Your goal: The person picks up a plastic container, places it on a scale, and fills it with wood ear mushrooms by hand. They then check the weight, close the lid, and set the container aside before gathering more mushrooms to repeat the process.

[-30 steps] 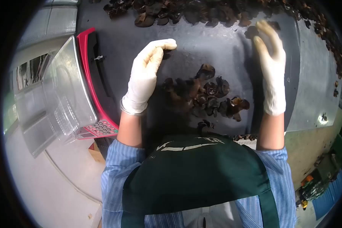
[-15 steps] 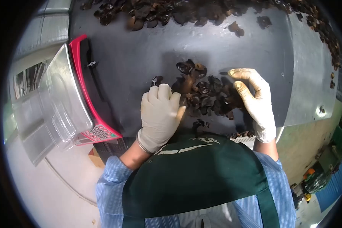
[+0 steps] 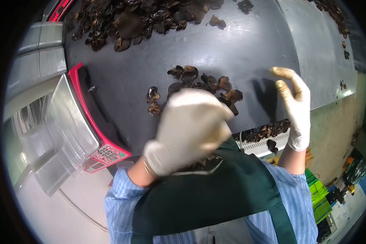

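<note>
Dark brown wood ear mushrooms lie in a loose cluster on the grey table in front of me. My left hand, in a white glove, is over the near side of this cluster and hides part of it. Motion smears its fingers, so whatever they hold cannot be made out. To the right of the cluster, my right hand is raised above the table, thumb and forefinger apart, with nothing between them. Its glove is stained yellowish at the fingertips. Below it, a single dark piece shows against the white crate.
A larger heap of wood ears covers the table's far left. A red-edged scale with a keypad stands at the left, with clear plastic trays beside it. Green crates are on the floor at lower right.
My left hand has moved right and nearer my body across the cluster, which has fewer pieces on its near side. The view has shifted, showing more of the far heap and the crate below the edge.
</note>
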`<state>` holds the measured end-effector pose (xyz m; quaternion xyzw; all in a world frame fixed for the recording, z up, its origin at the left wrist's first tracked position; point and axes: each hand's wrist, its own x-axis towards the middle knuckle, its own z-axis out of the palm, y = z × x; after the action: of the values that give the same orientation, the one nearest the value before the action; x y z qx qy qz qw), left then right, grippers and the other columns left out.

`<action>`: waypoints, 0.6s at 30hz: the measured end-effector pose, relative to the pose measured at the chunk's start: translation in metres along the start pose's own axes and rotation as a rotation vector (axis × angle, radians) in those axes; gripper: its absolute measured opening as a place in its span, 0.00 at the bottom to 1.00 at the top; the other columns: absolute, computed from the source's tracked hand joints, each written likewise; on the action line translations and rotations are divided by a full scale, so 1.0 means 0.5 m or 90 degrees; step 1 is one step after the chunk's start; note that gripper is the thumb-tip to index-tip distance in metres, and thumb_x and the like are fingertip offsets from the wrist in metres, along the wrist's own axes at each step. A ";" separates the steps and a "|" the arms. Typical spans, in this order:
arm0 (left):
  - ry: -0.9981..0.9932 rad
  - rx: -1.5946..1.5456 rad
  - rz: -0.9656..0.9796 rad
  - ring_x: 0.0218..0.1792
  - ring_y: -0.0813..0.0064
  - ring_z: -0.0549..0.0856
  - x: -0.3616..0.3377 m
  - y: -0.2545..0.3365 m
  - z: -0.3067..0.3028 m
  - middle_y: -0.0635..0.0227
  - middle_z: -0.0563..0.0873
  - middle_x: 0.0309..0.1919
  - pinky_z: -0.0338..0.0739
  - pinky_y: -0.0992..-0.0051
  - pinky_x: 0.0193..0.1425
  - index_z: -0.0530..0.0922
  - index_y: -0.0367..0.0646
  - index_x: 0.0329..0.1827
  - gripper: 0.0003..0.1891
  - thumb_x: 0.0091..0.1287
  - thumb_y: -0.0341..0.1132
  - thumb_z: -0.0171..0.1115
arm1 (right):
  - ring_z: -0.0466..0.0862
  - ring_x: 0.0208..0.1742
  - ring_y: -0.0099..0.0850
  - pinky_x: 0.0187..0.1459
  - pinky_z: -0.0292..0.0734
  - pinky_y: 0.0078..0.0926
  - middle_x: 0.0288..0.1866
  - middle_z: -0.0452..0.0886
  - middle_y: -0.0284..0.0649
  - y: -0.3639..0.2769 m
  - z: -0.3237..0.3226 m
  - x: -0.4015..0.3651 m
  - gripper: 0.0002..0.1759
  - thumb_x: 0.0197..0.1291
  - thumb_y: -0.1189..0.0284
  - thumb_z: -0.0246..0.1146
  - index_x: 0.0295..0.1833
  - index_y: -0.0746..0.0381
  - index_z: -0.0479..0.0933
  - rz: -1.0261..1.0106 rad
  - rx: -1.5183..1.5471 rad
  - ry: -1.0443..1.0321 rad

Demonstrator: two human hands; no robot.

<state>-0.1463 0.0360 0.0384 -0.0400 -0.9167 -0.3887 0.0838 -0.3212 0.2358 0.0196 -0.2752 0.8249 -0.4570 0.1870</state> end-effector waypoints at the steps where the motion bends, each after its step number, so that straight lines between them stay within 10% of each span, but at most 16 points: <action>1: 0.087 0.105 0.000 0.45 0.60 0.80 0.009 -0.045 -0.012 0.61 0.81 0.42 0.73 0.64 0.51 0.78 0.45 0.52 0.19 0.55 0.34 0.65 | 0.81 0.51 0.34 0.58 0.72 0.27 0.47 0.83 0.43 -0.003 0.014 -0.005 0.12 0.56 0.81 0.63 0.47 0.67 0.80 -0.021 -0.047 -0.012; 7: -0.010 0.333 -0.178 0.66 0.49 0.69 -0.046 -0.159 0.007 0.59 0.74 0.63 0.61 0.48 0.69 0.74 0.46 0.61 0.24 0.59 0.31 0.64 | 0.66 0.67 0.51 0.68 0.59 0.51 0.64 0.70 0.52 0.016 0.204 -0.036 0.30 0.52 0.65 0.67 0.62 0.63 0.71 -0.269 -0.219 -0.092; 12: 0.016 0.105 -0.171 0.58 0.49 0.77 -0.096 -0.126 -0.002 0.57 0.82 0.53 0.65 0.55 0.67 0.81 0.42 0.46 0.12 0.59 0.29 0.63 | 0.68 0.65 0.49 0.67 0.60 0.49 0.62 0.71 0.51 -0.042 0.266 -0.051 0.27 0.49 0.64 0.69 0.55 0.63 0.75 -0.285 0.006 -0.269; 18: 0.233 0.078 -0.210 0.58 0.54 0.77 -0.046 -0.168 -0.040 0.55 0.80 0.53 0.69 0.61 0.64 0.81 0.41 0.46 0.12 0.59 0.27 0.64 | 0.71 0.63 0.47 0.65 0.61 0.46 0.56 0.76 0.47 -0.004 0.170 0.208 0.19 0.53 0.66 0.66 0.51 0.58 0.78 -0.333 -0.121 0.076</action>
<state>-0.1331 -0.0370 -0.0116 0.1867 -0.9021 -0.3416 0.1863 -0.3541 0.1147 -0.0282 -0.4672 0.7749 -0.4255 -0.0130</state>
